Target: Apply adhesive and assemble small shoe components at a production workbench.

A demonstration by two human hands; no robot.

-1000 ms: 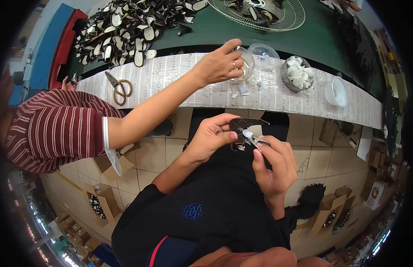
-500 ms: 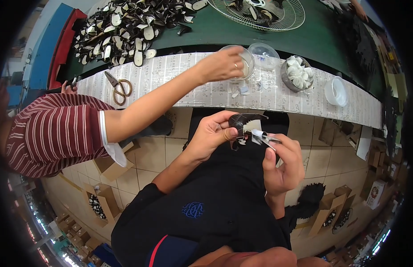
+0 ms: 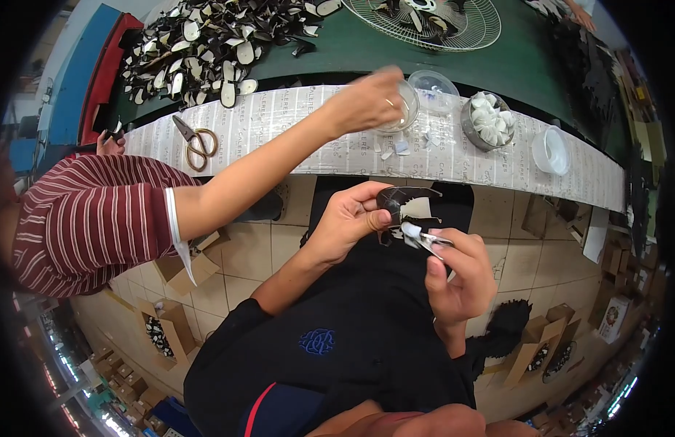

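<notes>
My left hand (image 3: 350,221) is closed on a dark shoe upper (image 3: 393,199) with a pale lining, thumb and fingers pinching its left side. Pinched in my right hand (image 3: 463,280) is a small silver metal clip (image 3: 435,241). A white wad (image 3: 410,231), soft like cloth or cotton, sits in the clip's tip. It is against or very near the lower part of the upper's pale lining; I cannot tell whether they touch. Both hands are above my lap, in front of the table edge.
A co-worker's hand (image 3: 374,100) reaches over a clear bowl (image 3: 409,109) from the left. On the patterned table cover (image 3: 279,146) are scissors (image 3: 199,146), a metal bowl of white wads (image 3: 477,137) and a clear tub (image 3: 552,151). Many shoe pieces (image 3: 206,44) are heaped behind.
My right hand has moved the clip and white wad slightly down and left along the lining. The left hand barely shifts. The co-worker's hand moves, blurred, beside the clear bowl.
</notes>
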